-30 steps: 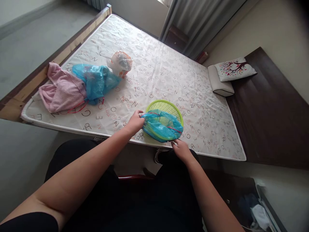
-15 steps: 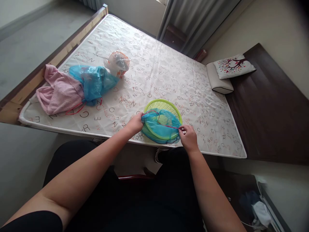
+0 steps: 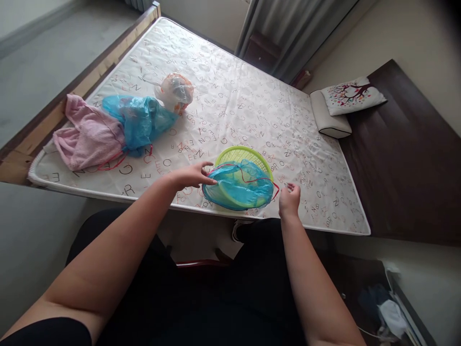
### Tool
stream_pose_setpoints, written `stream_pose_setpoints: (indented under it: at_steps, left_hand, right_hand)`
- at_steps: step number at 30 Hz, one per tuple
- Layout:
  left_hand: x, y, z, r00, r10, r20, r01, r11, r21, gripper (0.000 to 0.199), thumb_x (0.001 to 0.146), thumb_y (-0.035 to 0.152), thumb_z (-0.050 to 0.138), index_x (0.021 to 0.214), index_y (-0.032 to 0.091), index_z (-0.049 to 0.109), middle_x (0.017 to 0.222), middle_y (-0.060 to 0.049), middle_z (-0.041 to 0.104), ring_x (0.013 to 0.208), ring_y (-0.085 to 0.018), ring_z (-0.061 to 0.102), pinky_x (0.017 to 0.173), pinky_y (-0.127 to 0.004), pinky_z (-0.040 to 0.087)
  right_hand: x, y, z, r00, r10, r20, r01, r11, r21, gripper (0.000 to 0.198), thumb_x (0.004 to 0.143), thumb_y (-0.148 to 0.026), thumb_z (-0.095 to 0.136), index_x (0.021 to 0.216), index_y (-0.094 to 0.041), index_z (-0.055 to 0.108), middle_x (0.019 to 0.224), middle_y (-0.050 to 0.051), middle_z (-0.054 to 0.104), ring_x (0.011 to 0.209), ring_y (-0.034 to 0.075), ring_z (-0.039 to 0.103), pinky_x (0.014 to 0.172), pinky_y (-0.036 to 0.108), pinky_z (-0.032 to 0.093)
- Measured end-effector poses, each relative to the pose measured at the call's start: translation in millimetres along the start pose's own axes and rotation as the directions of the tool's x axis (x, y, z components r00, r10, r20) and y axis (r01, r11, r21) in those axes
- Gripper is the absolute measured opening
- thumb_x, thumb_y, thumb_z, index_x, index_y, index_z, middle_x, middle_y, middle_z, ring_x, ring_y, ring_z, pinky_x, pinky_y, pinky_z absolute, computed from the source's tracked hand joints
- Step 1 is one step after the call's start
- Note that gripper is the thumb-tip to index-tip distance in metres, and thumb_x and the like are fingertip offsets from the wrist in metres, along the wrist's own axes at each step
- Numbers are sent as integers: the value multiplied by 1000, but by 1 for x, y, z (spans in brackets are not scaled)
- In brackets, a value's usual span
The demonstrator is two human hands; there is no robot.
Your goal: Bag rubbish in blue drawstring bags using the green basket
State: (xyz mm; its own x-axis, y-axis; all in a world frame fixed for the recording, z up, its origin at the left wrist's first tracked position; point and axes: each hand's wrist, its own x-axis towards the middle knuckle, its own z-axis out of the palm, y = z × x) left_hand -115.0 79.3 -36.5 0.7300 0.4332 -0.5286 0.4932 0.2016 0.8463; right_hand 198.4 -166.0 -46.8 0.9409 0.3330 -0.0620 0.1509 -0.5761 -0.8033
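A light green plastic basket (image 3: pixel 247 154) stands near the mattress's front edge. A thin blue plastic bag (image 3: pixel 239 187) lies over its near part and around its lower side, with the basket's far rim and mesh bare. A red drawstring (image 3: pixel 257 179) runs across the bag and ends in a loose loop on the right. My left hand (image 3: pixel 190 176) is open at the bag's left edge, thumb and fingers spread. Just right of the drawstring loop is my right hand (image 3: pixel 290 199), its fingers loosely bent and apart, with nothing visible in them.
The letter-printed mattress (image 3: pixel 216 120) carries a pink cloth (image 3: pixel 88 134), another blue bag (image 3: pixel 140 122) and a clear bag with orange print (image 3: pixel 178 91) on the left. Toward the dark headboard (image 3: pixel 406 154) lie a beige bolster (image 3: pixel 329 115) and a tree-print pillow (image 3: pixel 355 96).
Both hands have let go of the bag's red drawstring and moved apart, left hand leftward and right hand rightward. The bag's opening now sits wider over the basket, its string slack.
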Motion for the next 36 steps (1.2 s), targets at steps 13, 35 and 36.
stream_pose_setpoints:
  at_steps: [13, 35, 36]
  left_hand:
    - [24, -5, 49, 800, 480, -361, -328, 853, 407, 8, 96, 22, 73, 103, 20, 76, 129, -14, 74, 128, -29, 69, 118, -43, 53]
    - [23, 6, 39, 707, 289, -645, -114, 947, 299, 27, 108, 33, 58, 125, 21, 75, 122, -12, 80, 114, -31, 73, 97, -37, 53]
    - [24, 6, 36, 720, 290, -631, -111, 945, 307, 27, 108, 34, 57, 123, 22, 76, 120, -11, 81, 113, -31, 73, 97, -37, 52]
  right_hand:
    - [-12, -78, 74, 694, -218, 687, 716, 307, -627, 50, 99, -30, 75, 147, -20, 66, 142, 20, 72, 133, 40, 62, 117, 62, 43]
    - [5, -71, 53, 953, -98, 287, 53, 986, 160, 36, 70, -34, 75, 102, -24, 64, 83, -2, 65, 68, 16, 58, 60, 27, 47]
    - [4, -72, 54, 945, -48, 324, -15, 982, 190, 36, 68, -33, 76, 102, -24, 64, 79, -3, 65, 65, 16, 57, 58, 27, 46]
